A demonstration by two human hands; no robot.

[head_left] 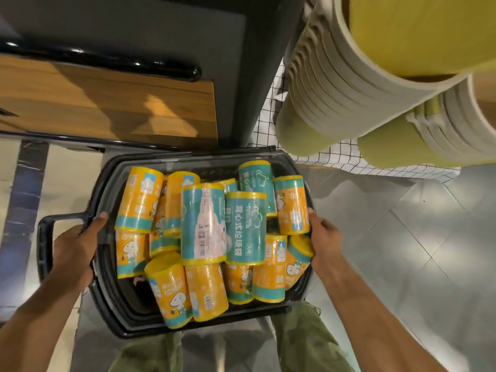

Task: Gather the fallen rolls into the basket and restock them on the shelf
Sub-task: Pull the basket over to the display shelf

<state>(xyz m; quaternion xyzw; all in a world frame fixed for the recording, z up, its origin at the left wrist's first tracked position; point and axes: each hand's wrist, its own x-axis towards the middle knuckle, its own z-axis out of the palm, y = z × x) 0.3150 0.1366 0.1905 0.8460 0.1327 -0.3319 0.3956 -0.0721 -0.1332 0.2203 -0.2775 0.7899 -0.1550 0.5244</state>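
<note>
Basket (103, 183), black, heaped with yellow-and-teal rolls (204, 224), above tiled floor (429, 237). Left hand (72, 253) gripping left rim, thumb on top, fingers curled round the edge. Right hand (326, 237) gripping right rim likewise. Stacked pale tubs (349, 89) at upper right.

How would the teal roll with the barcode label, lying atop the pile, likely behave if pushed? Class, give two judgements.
The teal roll is a cylinder resting on its side across other rolls in the basket, so it would probably roll or shift easily. Its shiny plastic wrap hints it may feel slippery.
</note>
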